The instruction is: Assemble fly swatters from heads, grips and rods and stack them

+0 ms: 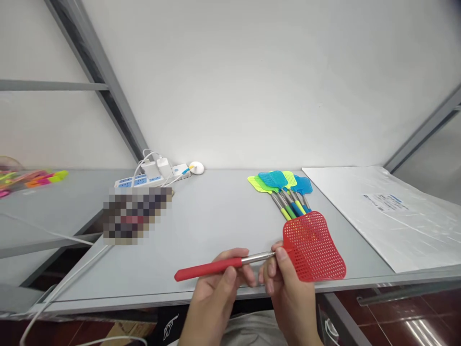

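A red fly swatter (313, 245) with a perforated head and a short metal shaft is held level above the front edge of the table. My left hand (219, 288) is closed around its red handle. With thumb and fingers, my right hand (288, 283) pinches the shaft where it meets the head. Just behind the red head lies a bunch of fly swatters (273, 180) in blue, green and yellow, their handles pointing toward me and partly hidden by the red head.
A white wrapped flat package (353, 211) with a label lies on the right of the grey table (212, 206). At the back left are a power strip (139, 181) with chargers and a round white device (196, 167). A white cable (68, 278) hangs over the left edge.
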The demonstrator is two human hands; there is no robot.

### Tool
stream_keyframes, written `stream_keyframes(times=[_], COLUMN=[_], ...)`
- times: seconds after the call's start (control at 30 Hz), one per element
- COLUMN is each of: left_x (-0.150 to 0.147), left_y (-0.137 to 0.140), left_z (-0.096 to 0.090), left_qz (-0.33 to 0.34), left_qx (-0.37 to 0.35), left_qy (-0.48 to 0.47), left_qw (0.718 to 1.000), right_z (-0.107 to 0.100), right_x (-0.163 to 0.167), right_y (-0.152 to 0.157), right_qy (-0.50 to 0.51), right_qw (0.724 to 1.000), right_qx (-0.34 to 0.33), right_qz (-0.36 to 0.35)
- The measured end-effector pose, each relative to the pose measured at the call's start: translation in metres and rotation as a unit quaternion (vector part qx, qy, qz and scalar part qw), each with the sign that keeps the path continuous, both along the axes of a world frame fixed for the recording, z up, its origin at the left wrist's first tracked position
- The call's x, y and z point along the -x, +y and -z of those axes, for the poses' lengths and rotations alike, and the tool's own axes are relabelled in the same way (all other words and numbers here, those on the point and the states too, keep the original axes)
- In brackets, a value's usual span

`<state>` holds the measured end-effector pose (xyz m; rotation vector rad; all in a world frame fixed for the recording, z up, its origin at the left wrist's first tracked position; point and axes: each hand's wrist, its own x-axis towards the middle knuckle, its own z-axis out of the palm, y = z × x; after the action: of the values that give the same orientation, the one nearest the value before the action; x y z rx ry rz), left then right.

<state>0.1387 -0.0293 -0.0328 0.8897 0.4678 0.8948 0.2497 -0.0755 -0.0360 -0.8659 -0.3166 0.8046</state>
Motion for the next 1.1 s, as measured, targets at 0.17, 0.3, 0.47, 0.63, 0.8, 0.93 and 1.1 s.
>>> stream_keyframes(times=[0.17,0.3,0.47,0.63,0.8,0.93,1.1], left_x=[-0.009,-0.005,0.013,0.044,0.043,0.018,-0.001], left_y=[-0.007,-0.010,-0.002,0.020,0.015,0.001,-0.013], left_z=[0.011,0.010,-0.005,-0.022,-0.023,-0.017,-0.014], left_qz=[-0.002,-0.052,-0.223,-0.353,-0.362,-0.319,-0.234], left_qx=[-0.021,-0.012,0.014,-0.008,0.004,0.055,0.088], left_qy=[-0.004,0.016,0.029,-0.032,-0.043,-0.030,-0.013], left_qw=[1.000,0.998,0.974,0.935,0.931,0.946,0.968], right_z=[0.005,0.003,0.001,-0.008,-0.011,-0.007,-0.001], right_x=[0.008,0.013,-0.007,-0.046,-0.047,-0.023,0.002], right_y=[-0.002,-0.008,-0.015,-0.022,-0.022,-0.018,-0.016], right_qy=[-0.046,-0.070,-0.015,0.020,0.020,0.012,-0.003], right_qw=[0.992,0.993,1.000,0.999,0.999,0.997,0.986], right_qx=[-0.026,-0.003,0.002,-0.010,-0.026,-0.021,-0.007], right_qz=[-0.116,-0.098,-0.025,0.038,0.034,-0.070,-0.168])
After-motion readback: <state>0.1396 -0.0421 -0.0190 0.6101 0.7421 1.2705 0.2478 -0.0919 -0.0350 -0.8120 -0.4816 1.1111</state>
